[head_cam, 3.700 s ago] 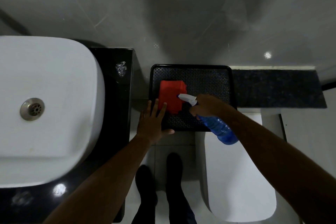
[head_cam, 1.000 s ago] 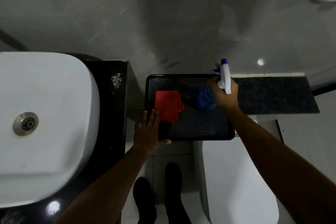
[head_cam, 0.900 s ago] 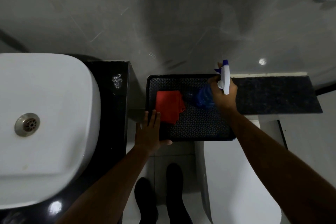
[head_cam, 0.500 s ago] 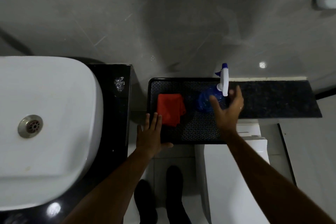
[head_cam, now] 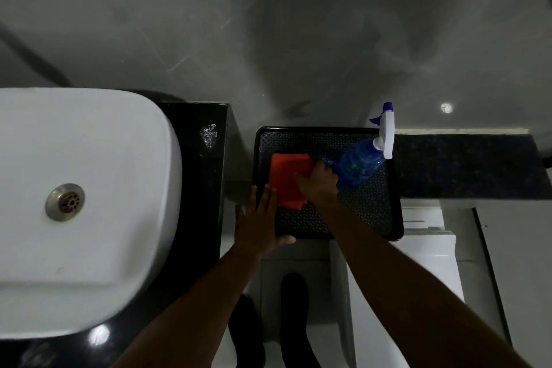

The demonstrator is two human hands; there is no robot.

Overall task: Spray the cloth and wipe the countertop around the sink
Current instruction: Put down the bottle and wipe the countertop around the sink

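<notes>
- My right hand (head_cam: 318,184) lay on the red cloth (head_cam: 285,179), palm down, covering its right side; the fingers were curled onto the fabric, but I could not tell whether they had actually pinched it.
- The cloth sat folded in the left half of the black tray (head_cam: 370,218), its near corner hanging ragged toward me.
- My left hand (head_cam: 261,222) rested flat with the fingers spread on the tray's near left corner, fingertips just touching the cloth's left edge and the thumb along the tray's near rim; it gripped nothing.
- The blue spray bottle (head_cam: 358,163) stood in the far right part of the tray, free of both hands, its white trigger head (head_cam: 386,136) with a blue nozzle up against the grey wall (head_cam: 298,24).
- The bottle's base was just beside my right hand's knuckles.
- The white sink (head_cam: 89,188) with its metal drain (head_cam: 65,202) sat to the left on the black countertop (head_cam: 197,188), well apart from the cloth.
- A pale smear (head_cam: 209,136) showed on the countertop's far right corner.
- A dark speckled ledge (head_cam: 466,166) ran to the right of the tray.
- My dark shoes (head_cam: 294,308) showed on the pale floor below.
</notes>
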